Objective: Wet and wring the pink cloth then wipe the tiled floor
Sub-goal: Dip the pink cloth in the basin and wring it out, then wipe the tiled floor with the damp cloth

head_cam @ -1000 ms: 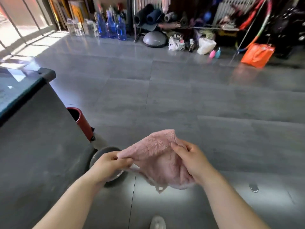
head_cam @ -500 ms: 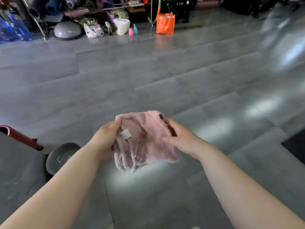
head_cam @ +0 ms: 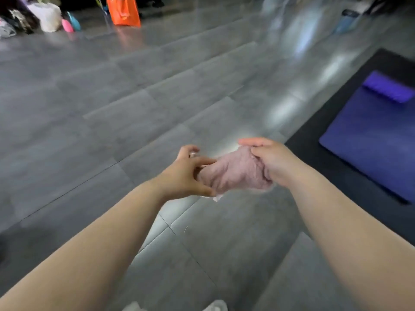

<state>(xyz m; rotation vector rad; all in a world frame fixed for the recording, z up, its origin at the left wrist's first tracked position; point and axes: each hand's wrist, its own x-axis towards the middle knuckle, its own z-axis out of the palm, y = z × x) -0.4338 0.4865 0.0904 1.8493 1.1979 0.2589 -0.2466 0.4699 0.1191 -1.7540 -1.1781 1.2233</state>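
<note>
The pink cloth point(head_cam: 235, 172) is bunched into a wad in mid-air above the grey tiled floor point(head_cam: 134, 108). My right hand point(head_cam: 272, 161) grips its right end with fingers curled over it. My left hand point(head_cam: 186, 176) is at its left end, thumb under the cloth and fingers spread, touching the cloth loosely. A small white tag hangs below the cloth. Both forearms reach in from the bottom edge.
A black mat point(head_cam: 350, 176) with a blue-purple pad point(head_cam: 377, 135) on it lies at the right. An orange bag point(head_cam: 123, 11), pink and teal bottles point(head_cam: 70, 24) and white bags point(head_cam: 46, 15) stand at the far left. My shoe tips point(head_cam: 213, 306) show at the bottom.
The view has swung right; the grey basin and red object have left the frame and the mat has come in. The cloth went from spread flat to a bunched wad, and my left fingers have loosened.
</note>
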